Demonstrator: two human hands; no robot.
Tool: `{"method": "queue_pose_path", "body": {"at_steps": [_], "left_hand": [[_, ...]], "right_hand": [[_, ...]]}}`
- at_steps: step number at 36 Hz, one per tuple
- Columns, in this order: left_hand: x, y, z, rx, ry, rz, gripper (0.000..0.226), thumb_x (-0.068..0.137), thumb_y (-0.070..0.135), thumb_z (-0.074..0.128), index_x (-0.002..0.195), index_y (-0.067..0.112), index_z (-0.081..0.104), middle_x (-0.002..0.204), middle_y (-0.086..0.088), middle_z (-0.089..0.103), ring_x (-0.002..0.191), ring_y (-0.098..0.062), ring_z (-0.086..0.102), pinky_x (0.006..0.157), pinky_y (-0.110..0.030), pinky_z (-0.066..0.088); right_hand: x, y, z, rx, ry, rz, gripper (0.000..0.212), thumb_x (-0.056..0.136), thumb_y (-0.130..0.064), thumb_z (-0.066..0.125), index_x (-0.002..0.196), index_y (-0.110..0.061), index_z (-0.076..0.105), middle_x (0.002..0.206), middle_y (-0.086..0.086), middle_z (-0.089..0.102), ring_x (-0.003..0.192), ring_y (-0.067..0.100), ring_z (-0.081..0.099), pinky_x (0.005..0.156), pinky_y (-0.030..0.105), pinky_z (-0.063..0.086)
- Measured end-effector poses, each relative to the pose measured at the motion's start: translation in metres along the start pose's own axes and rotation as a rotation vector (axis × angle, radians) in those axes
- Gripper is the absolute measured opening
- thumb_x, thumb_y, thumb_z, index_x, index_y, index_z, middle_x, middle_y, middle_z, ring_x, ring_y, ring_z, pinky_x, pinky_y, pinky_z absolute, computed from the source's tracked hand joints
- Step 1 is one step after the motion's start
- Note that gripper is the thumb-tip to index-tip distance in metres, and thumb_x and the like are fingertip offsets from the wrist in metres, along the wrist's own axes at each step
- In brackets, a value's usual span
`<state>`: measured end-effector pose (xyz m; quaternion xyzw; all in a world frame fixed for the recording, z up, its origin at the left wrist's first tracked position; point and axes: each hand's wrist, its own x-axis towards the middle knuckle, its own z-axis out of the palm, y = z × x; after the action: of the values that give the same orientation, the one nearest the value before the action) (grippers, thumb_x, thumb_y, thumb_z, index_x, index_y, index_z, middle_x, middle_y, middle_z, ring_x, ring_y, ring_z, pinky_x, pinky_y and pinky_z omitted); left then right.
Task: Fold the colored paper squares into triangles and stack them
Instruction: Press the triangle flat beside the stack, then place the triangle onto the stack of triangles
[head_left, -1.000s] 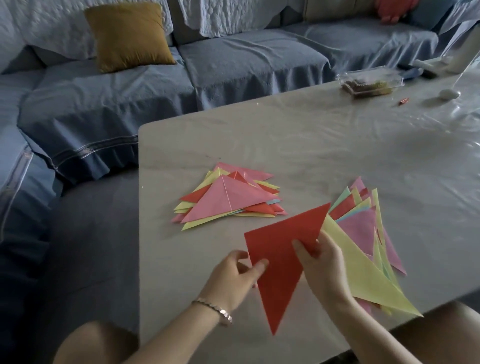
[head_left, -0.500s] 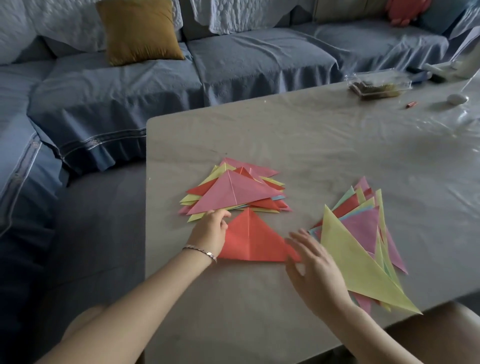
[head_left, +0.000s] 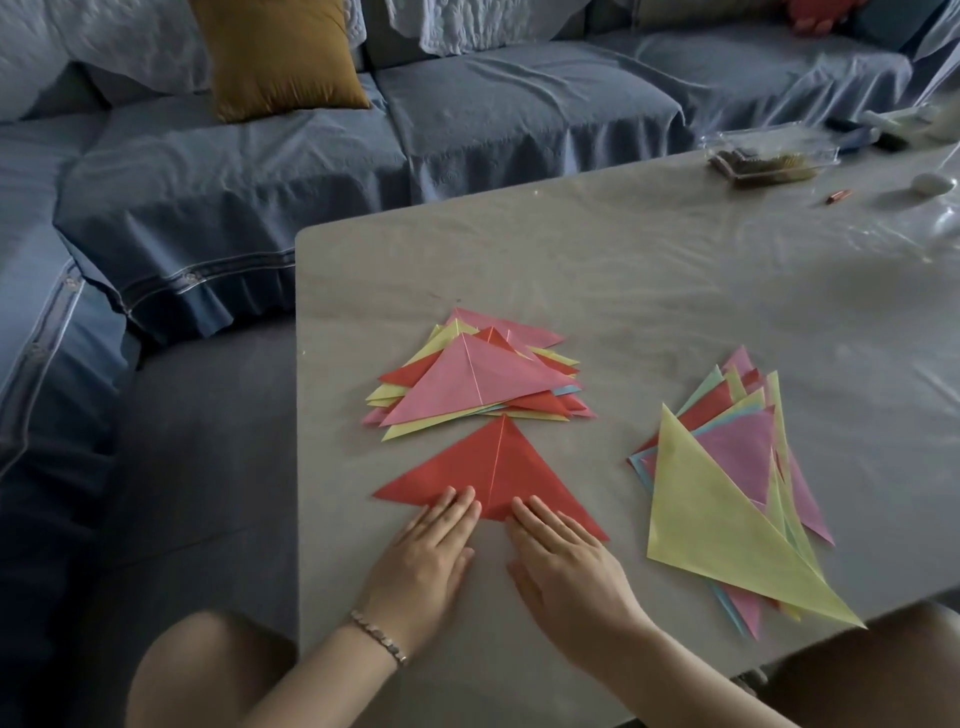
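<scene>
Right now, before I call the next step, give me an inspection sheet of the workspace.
Surface: grey table, under a glossy, wrinkled cover.
Job's things: red triangle lies flat just in front of the stack, which has pink on top; second pile to the right has yellow on top.
Clutter: clear tray, small orange item and white round object at the far right.
Grips: left hand and right hand are flat with straight fingers, pressing the red triangle's near edge.
Cables: nothing seen.
Surroundings: blue-covered sofa with a mustard cushion.
</scene>
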<state>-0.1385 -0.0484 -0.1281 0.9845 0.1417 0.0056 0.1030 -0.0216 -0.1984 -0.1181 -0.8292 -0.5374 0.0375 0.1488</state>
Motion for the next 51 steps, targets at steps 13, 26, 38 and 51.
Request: {"method": "queue_pose_path", "body": {"at_steps": [13, 26, 38, 51], "left_hand": [[-0.017, -0.024, -0.013, -0.113, 0.059, -0.261, 0.058, 0.098, 0.041, 0.016, 0.118, 0.012, 0.062, 0.129, -0.001, 0.056, 0.120, -0.013, 0.050, 0.102, -0.019, 0.024], [0.013, -0.029, -0.037, 0.120, 0.039, -0.361, 0.035, 0.054, 0.025, 0.088, 0.078, 0.007, 0.071, 0.079, -0.006, 0.070, 0.068, -0.025, 0.067, 0.058, -0.034, 0.054], [0.049, -0.026, -0.055, -0.047, -0.195, -0.571, 0.056, 0.079, 0.050, 0.062, 0.121, 0.019, 0.043, 0.113, -0.001, 0.055, 0.110, -0.023, 0.046, 0.088, -0.031, 0.040], [0.040, 0.004, -0.073, -0.233, -0.049, -0.316, 0.013, 0.096, 0.027, 0.040, 0.089, 0.019, 0.047, 0.069, 0.005, 0.054, 0.070, -0.022, 0.059, 0.066, -0.033, 0.045]], "right_hand": [[-0.035, 0.030, -0.011, 0.007, 0.103, 0.088, 0.063, 0.100, -0.034, 0.014, 0.101, -0.012, 0.073, 0.114, 0.004, 0.067, 0.106, 0.018, 0.063, 0.089, 0.036, 0.051], [-0.049, 0.048, -0.032, 0.002, 0.119, 0.081, 0.046, 0.097, -0.034, 0.031, 0.090, -0.020, 0.074, 0.103, -0.008, 0.070, 0.117, 0.018, 0.056, 0.099, 0.037, 0.042], [-0.014, 0.100, -0.087, -0.039, -0.212, 0.687, 0.078, 0.082, -0.053, 0.060, 0.143, -0.023, 0.023, 0.136, 0.006, 0.035, 0.128, 0.026, 0.030, 0.100, 0.036, 0.032], [0.002, 0.106, -0.088, 0.026, -0.252, 0.796, 0.062, 0.077, -0.037, 0.072, 0.127, -0.013, 0.044, 0.110, 0.008, 0.045, 0.109, 0.028, 0.044, 0.086, 0.034, 0.039]]}}
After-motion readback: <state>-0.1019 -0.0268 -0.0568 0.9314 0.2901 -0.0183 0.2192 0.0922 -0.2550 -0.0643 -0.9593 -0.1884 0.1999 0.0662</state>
